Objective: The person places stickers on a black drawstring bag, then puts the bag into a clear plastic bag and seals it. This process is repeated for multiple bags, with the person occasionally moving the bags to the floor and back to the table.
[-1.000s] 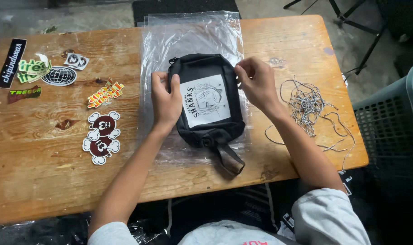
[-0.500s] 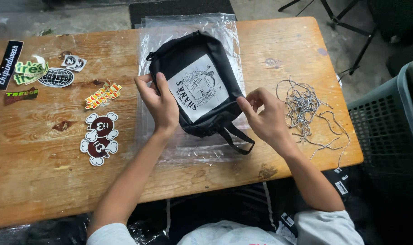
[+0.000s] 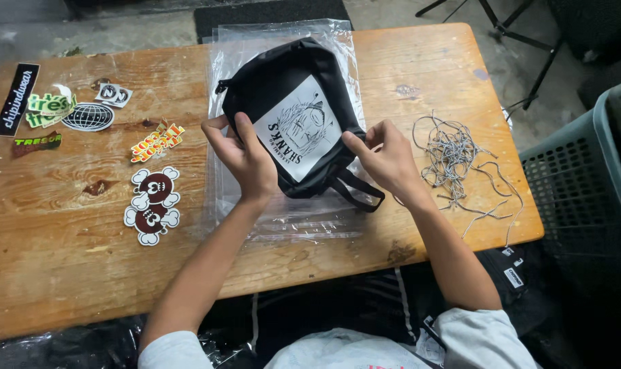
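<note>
Two hands, left hand point(image 3: 245, 156) and right hand point(image 3: 385, 158), pinching soft black fabric pouch point(image 3: 291, 123) over crinkly clear plastic bag point(image 3: 283, 219).

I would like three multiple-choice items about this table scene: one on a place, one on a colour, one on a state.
1. Where does the tangle of grey strings lie?
A. right of the pouch
B. on the stickers
C. in the basket

2. What colour is the pouch?
A. red
B. black
C. yellow

3. How is the pouch held?
A. by no hand
B. by one hand
C. by both hands

Answers: 1 A, strings lie on bare wood to its right; 2 B, black fabric with a white print; 3 C, left hand and right hand grip its sides.
</note>
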